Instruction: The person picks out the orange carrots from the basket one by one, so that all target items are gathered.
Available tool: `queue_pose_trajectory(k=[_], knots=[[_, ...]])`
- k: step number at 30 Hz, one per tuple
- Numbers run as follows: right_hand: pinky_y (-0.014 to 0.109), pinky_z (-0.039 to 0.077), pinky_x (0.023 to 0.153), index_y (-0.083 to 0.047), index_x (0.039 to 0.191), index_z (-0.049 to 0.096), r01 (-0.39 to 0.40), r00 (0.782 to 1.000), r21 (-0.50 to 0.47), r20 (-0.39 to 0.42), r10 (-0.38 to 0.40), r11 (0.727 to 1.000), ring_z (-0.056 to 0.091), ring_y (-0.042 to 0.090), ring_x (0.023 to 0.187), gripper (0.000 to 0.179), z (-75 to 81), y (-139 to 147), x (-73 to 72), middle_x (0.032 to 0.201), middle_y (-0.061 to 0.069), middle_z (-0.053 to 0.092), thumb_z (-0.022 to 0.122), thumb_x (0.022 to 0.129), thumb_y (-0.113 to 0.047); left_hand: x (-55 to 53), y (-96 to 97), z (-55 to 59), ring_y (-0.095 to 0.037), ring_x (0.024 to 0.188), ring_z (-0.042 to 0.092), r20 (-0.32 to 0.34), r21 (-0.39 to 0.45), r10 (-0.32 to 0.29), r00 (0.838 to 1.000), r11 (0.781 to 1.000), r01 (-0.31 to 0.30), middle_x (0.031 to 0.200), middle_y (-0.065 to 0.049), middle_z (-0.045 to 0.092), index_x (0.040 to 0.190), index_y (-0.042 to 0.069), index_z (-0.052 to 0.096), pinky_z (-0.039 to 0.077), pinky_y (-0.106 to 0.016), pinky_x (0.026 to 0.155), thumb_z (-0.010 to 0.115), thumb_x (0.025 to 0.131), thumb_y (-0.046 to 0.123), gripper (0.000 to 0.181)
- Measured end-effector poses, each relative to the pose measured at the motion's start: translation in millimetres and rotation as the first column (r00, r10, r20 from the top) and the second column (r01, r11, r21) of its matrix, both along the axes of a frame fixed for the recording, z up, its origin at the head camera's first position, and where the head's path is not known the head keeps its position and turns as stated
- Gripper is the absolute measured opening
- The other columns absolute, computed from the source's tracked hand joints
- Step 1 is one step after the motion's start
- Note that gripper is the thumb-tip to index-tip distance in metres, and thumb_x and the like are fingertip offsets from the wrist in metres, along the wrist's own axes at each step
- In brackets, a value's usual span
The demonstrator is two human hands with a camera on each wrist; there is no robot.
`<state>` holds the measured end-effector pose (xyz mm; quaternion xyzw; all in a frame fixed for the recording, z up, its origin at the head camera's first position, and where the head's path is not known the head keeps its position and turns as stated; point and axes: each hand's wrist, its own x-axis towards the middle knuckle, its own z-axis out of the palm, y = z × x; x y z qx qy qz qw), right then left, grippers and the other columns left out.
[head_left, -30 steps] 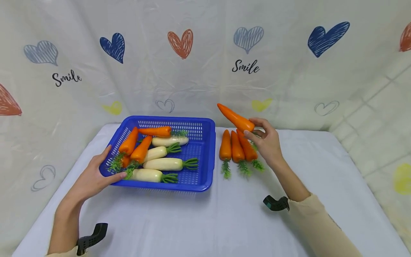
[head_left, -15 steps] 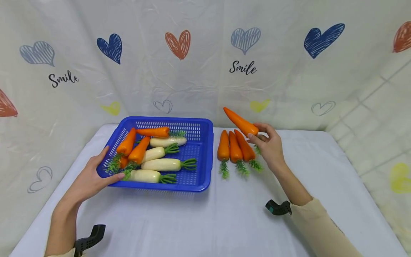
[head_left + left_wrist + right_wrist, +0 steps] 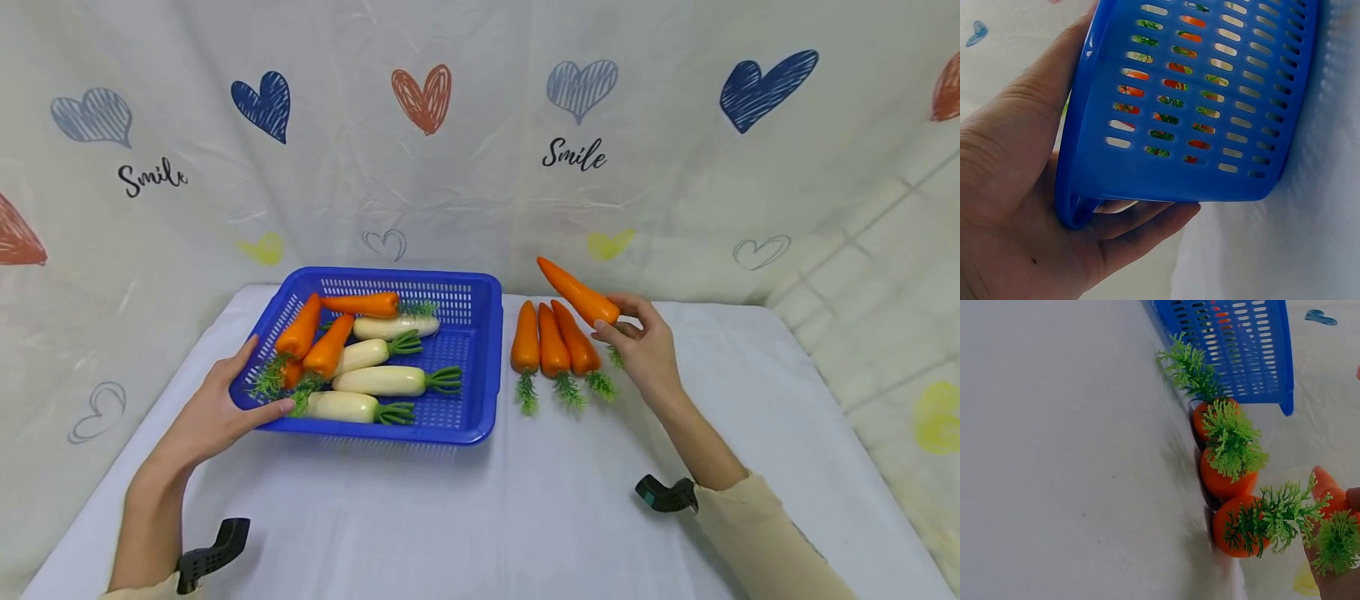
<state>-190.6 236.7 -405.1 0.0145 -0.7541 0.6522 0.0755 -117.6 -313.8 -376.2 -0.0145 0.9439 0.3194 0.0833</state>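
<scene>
My left hand point(image 3: 217, 412) grips the near left corner of the blue basket point(image 3: 497, 358). Its thumb lies over the front rim, and in the left wrist view other fingers show beside the basket wall point(image 3: 1166, 178). Inside lie several orange carrots point(image 3: 300, 329) on the left and several white radishes point(image 3: 386, 382) with green stems. My right hand point(image 3: 648, 350) pinches a carrot point(image 3: 576, 290) by its thick end, its tip pointing up and left. Under it, 3 carrots point(image 3: 555, 346) lie side by side on the table, right of the basket, leaves towards me.
A white cloth covers the table point(image 3: 420, 517). Behind it hangs a pale curtain point(image 3: 480, 192) printed with hearts and words. Black camera mounts point(image 3: 213, 554) sit on both wrists. The basket stands just left of the row of carrots.
My right hand has moved right and slightly down with the carrot, which now hangs over the right side of the row. The left hand stays on the basket.
</scene>
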Motion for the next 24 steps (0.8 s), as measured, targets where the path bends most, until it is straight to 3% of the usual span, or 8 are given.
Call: queue_pose_trajectory(k=[11,24], knots=[[0.018,0.062,0.084,-0.001,0.141,0.053,0.042,0.998,-0.061,0.049,-0.039,0.997,0.075,0.002,0.084,0.05,-1.0,8.4,1.7,0.118,-0.003,0.054,0.074,0.096,-0.009,-1.1,-0.3,3.0,-0.057,0.132,0.039,-0.004,-0.008,0.003,1.0,1.0,-0.003,0.161,-0.04,0.017,0.168,0.023,-0.008,0.038,-0.079,0.108,0.073,0.092,0.055,0.116],[0.013,0.059,0.083,-0.007,0.149,0.047,0.098,0.968,0.071,0.223,-0.112,0.993,0.077,0.005,0.083,0.055,-11.7,23.6,6.4,0.122,-0.001,0.05,0.07,0.1,-0.021,-1.3,-0.4,-0.4,-0.056,0.132,0.039,-0.005,0.009,0.0,1.0,1.0,0.001,0.161,-0.04,0.017,0.168,0.023,-0.007,0.038,-0.078,0.109,0.074,0.092,0.053,0.115]])
